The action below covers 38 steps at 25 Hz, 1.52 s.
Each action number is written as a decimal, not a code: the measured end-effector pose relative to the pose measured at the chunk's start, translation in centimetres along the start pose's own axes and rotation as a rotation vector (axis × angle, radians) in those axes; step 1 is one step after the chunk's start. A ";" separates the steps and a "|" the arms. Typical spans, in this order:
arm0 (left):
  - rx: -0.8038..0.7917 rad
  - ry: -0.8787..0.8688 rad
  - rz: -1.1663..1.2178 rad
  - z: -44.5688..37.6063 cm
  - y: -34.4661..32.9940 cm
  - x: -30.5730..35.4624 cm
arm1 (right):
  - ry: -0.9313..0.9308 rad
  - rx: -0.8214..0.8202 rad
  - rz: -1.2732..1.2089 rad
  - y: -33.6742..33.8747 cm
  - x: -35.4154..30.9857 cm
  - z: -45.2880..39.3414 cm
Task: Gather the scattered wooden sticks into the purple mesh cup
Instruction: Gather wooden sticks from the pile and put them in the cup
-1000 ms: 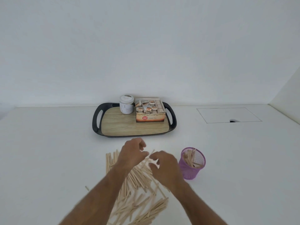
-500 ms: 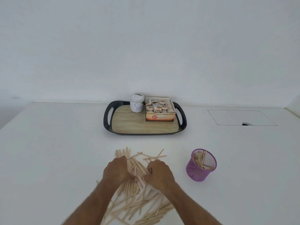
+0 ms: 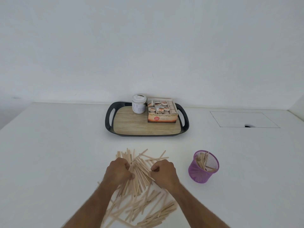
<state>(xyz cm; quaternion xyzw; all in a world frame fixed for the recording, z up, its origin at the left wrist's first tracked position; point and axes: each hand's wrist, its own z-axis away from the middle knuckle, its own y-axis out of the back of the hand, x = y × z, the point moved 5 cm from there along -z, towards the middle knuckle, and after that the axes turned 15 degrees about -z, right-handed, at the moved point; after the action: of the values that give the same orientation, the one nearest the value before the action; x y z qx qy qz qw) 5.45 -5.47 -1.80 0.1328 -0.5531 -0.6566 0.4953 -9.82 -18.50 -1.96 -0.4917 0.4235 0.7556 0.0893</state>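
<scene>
A: Squeezing a bundle right now. My left hand (image 3: 118, 170) and right hand (image 3: 164, 172) are down on the pile of wooden sticks (image 3: 139, 186), fingers curled in from both sides, clamped on a clump between them. Hands sit apart with the clump filling the gap.

B: Where's the target?

A: Purple mesh cup (image 3: 203, 167) stands on the counter (image 3: 57, 153) off to my right, near the right hand but not touching it. Some sticks already stand inside, leaning.

B: How would you do the grab well?

A: My call: line the sticks up parallel before lifting, since the far ends fan out crosswise. Pinch near the middle so none slip out. Take a modest bunch; the cup mouth is narrow and partly filled. Loose ones nearer me stay for later passes.

B: Anything else around?

A: Black tray (image 3: 109, 122) farther back, carrying a jar (image 3: 139, 104) and a box of tea packets (image 3: 162, 111). Well apart from the work.
</scene>
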 end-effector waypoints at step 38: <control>0.160 -0.673 0.693 4.0 -2.3 25.3 | -0.119 0.505 -0.372 20.7 5.0 4.7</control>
<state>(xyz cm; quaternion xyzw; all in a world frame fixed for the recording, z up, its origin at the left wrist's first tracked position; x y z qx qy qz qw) -10.56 -23.51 7.09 -0.2410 -0.7427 -0.4152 0.4668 -26.88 -29.41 6.17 -0.4779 0.4945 0.6247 0.3699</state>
